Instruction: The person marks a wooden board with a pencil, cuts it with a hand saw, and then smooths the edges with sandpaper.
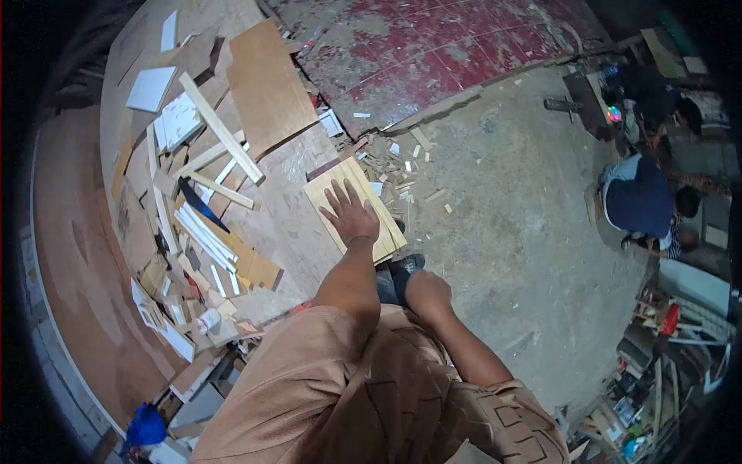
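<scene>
My left hand point(352, 216) lies flat, fingers spread, on a pale yellow wooden board point(386, 241) at the edge of the worktable point(294, 182). The board looks like the top of a small stack, with a darker reddish piece showing under its far edge. To the right of the board, above my dark shoe point(410, 264), my right hand point(427, 294) is curled closed. Its fingers face away from view, so I cannot make out what they hold, if anything.
Wood strips point(220, 127), white offcuts point(152, 87) and a brown sheet point(270, 85) lie on the table. Scraps point(394, 166) litter the concrete floor point(510, 224) beside it. Two people point(641, 193) crouch at the right. A red surface point(440, 46) is beyond.
</scene>
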The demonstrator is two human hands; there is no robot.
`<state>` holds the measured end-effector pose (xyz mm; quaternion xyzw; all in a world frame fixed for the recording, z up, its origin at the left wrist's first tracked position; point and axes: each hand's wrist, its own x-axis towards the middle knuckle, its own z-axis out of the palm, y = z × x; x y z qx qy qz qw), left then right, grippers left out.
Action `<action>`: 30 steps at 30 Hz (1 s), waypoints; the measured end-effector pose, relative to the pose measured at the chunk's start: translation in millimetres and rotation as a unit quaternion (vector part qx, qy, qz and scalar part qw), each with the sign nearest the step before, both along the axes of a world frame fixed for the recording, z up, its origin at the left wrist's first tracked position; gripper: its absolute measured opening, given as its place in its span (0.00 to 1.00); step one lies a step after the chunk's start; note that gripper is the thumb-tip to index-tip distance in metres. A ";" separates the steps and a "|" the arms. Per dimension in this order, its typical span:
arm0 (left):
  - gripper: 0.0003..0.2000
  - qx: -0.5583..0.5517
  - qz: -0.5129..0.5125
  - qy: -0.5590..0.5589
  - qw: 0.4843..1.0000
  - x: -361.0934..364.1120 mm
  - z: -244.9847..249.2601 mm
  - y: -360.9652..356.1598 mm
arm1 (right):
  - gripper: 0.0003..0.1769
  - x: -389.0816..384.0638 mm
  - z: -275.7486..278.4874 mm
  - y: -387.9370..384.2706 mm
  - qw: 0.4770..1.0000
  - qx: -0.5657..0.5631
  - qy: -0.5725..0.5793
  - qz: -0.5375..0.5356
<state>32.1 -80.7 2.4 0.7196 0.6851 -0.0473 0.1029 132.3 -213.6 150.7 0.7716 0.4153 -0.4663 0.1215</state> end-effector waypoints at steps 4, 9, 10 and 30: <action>0.37 0.001 0.003 -0.007 1.000 -1.1 -1.0 -0.1 | 0.17 -9.9 -76.7 39.3 0.998 0.058 -0.002 0.032; 0.36 0.007 -0.002 -0.010 1.000 -2.2 -1.3 -1.6 | 0.14 -18.2 -101.4 24.8 0.992 0.112 -0.050 -0.031; 0.36 0.004 0.000 -0.014 1.000 -2.4 -2.6 -4.3 | 0.14 -15.3 -98.8 3.1 0.991 0.119 -0.048 -0.024; 0.36 0.034 0.000 -0.020 0.999 -3.7 -10.1 -5.7 | 0.13 -16.4 -99.3 -12.3 0.985 0.163 -0.051 -0.005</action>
